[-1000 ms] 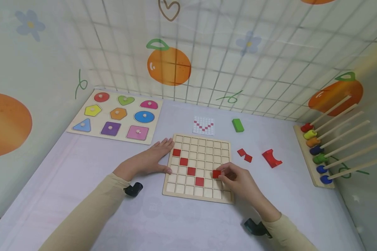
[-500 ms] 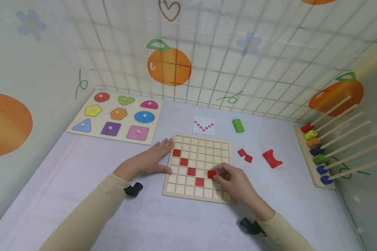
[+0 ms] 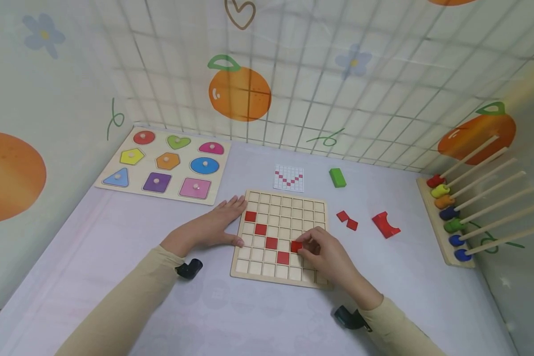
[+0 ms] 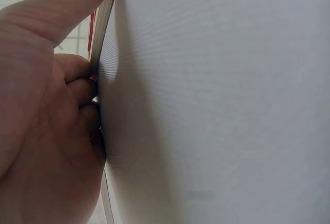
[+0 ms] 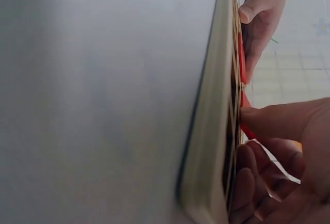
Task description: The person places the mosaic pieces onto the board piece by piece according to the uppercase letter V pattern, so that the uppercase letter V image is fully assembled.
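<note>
A wooden grid board [image 3: 279, 208] lies flat on the table in the head view, with several red square tiles [image 3: 271, 243] set in its cells in a diagonal down to the right. My right hand [image 3: 333, 254] pinches another red square tile [image 3: 296, 246] between thumb and fingers, over the board's lower right part. In the right wrist view this tile [image 5: 248, 130] tilts at the thumb tip, close over the board's surface. My left hand [image 3: 215, 225] rests against the board's left edge, fingers straight, thumb [image 3: 235, 240] on the rim.
Two loose red tiles [image 3: 347, 220] and a red arched block [image 3: 385, 225] lie right of the board. Behind it are a printed pattern card [image 3: 288, 178] and a green block [image 3: 337, 178]. A shape puzzle [image 3: 178, 173] lies back left; a peg rack with beads [image 3: 445, 222] stands right.
My right hand has moved left over the board with the pinched red tile, nearer to the diagonal of tiles. My left hand has stayed at the board's edge.
</note>
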